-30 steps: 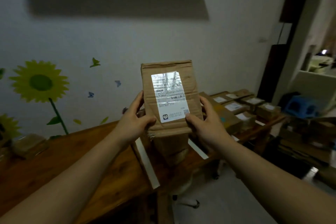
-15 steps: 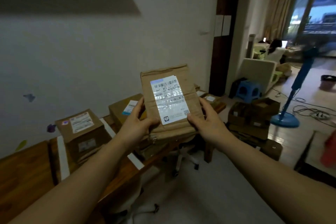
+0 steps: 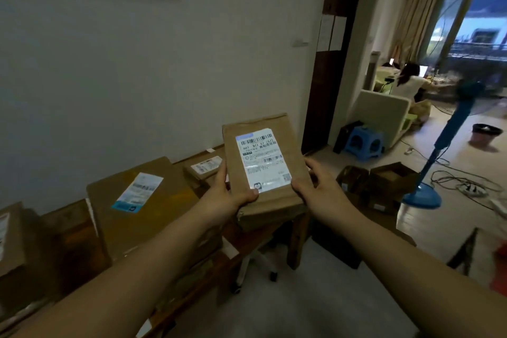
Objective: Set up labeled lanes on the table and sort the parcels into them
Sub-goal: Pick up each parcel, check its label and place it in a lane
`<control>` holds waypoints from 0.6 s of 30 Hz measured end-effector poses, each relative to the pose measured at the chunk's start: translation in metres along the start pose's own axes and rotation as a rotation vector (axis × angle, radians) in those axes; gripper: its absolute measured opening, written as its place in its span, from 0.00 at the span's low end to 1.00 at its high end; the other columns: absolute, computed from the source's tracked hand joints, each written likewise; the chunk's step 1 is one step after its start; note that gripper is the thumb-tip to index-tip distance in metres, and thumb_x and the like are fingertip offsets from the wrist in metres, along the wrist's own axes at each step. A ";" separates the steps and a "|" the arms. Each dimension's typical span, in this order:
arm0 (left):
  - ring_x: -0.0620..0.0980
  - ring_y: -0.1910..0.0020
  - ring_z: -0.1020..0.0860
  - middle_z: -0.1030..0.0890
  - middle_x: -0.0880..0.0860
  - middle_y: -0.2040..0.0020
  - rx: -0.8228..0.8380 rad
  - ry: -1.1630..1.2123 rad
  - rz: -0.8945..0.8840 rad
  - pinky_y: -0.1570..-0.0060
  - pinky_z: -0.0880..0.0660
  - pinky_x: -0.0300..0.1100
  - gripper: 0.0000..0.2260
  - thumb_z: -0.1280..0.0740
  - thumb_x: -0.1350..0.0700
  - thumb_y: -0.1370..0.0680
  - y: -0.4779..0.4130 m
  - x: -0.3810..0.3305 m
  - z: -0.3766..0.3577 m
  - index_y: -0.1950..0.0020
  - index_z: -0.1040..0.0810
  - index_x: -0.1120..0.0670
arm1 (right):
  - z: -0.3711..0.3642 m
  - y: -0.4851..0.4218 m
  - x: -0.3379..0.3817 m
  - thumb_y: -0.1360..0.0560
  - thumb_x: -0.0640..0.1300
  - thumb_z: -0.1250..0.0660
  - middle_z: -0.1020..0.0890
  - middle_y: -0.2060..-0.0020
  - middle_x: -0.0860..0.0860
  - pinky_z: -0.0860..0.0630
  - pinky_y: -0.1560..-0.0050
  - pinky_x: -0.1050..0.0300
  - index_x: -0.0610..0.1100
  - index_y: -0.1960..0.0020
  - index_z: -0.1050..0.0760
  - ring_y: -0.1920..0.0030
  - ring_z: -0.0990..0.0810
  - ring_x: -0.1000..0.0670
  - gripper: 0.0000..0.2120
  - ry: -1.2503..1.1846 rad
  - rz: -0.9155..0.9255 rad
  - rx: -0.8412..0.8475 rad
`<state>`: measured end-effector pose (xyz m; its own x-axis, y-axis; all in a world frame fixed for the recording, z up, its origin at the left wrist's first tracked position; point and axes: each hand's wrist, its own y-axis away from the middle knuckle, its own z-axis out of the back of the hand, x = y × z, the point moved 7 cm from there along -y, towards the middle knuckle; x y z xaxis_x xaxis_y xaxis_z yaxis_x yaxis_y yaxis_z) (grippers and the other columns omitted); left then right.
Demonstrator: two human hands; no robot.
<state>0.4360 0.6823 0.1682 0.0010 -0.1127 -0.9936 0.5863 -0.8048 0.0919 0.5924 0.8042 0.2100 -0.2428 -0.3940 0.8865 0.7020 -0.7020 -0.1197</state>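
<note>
Both forearms reach in from the bottom edge, and the two hands are apart, each clamped on one side of the same parcel. The left hand [image 3: 223,196] grips the lower left edge, with its thumb lying across the front by the bottom corner of the label and its fingers behind. The right hand [image 3: 315,191] holds the lower right edge, thumb on the front and fingers curled round the back.

The brown paper parcel [image 3: 271,202] is held in the air above the right end of the counter [image 3: 297,230]. It is tilted so that its white shipping label [image 3: 260,158], printed with barcodes, faces the camera.

A white tape strip [image 3: 229,247] lies across the dark wooden top below the parcel. To the left, on the counter, sits a large cardboard box [image 3: 164,217] with a white and blue label on its top. A smaller labelled box [image 3: 204,169] sits behind it against the wall, and part of another box [image 3: 9,241] shows at the left edge. An office chair base [image 3: 255,269] shows under the counter.

Past the counter's end, open cardboard boxes [image 3: 389,181] stand on the floor. Beyond them are a blue plastic stool [image 3: 363,143] and a blue standing fan [image 3: 439,170] with cables trailing beside its base. Farther off is a red bucket [image 3: 487,133], and a seated person [image 3: 408,82] is near the curtained window.
</note>
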 end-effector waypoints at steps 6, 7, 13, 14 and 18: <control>0.57 0.36 0.28 0.32 0.51 0.30 -0.063 0.105 0.147 0.42 0.25 0.57 0.48 0.23 0.50 0.37 -0.071 0.011 -0.010 0.26 0.48 0.37 | 0.011 -0.082 -0.021 0.21 0.53 0.38 0.32 0.32 0.53 0.31 0.46 0.57 0.56 0.26 0.44 0.43 0.32 0.56 0.27 0.016 -0.003 0.086; 0.57 0.38 0.26 0.31 0.51 0.31 -0.063 0.129 0.166 0.43 0.25 0.59 0.48 0.23 0.49 0.39 -0.082 0.013 -0.010 0.26 0.47 0.36 | 0.009 -0.096 -0.027 0.22 0.53 0.38 0.32 0.31 0.53 0.30 0.46 0.56 0.57 0.25 0.44 0.43 0.32 0.56 0.27 0.012 -0.010 0.106; 0.57 0.39 0.26 0.28 0.52 0.35 -0.202 0.108 0.229 0.40 0.27 0.60 0.38 0.28 0.56 0.28 -0.146 0.022 -0.003 0.25 0.46 0.39 | 0.000 -0.178 -0.060 0.22 0.52 0.36 0.31 0.32 0.51 0.29 0.54 0.65 0.55 0.25 0.46 0.43 0.30 0.54 0.30 0.030 -0.013 0.299; 0.58 0.40 0.26 0.27 0.52 0.36 -0.226 0.113 0.252 0.41 0.27 0.61 0.38 0.28 0.56 0.28 -0.154 0.024 -0.003 0.26 0.45 0.39 | -0.002 -0.192 -0.064 0.23 0.51 0.35 0.30 0.32 0.51 0.31 0.56 0.68 0.54 0.25 0.46 0.44 0.30 0.55 0.31 0.018 -0.010 0.354; 0.60 0.41 0.26 0.27 0.52 0.37 -0.309 0.069 0.324 0.50 0.23 0.64 0.34 0.29 0.55 0.27 -0.178 0.031 0.004 0.27 0.42 0.39 | -0.012 -0.244 -0.076 0.26 0.50 0.30 0.29 0.33 0.54 0.26 0.42 0.57 0.55 0.25 0.45 0.37 0.28 0.52 0.35 -0.046 0.027 0.490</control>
<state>0.3283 0.8197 0.1214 0.2720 -0.2824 -0.9199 0.7614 -0.5215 0.3852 0.4314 0.9988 0.1662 -0.1981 -0.3734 0.9063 0.9426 -0.3260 0.0717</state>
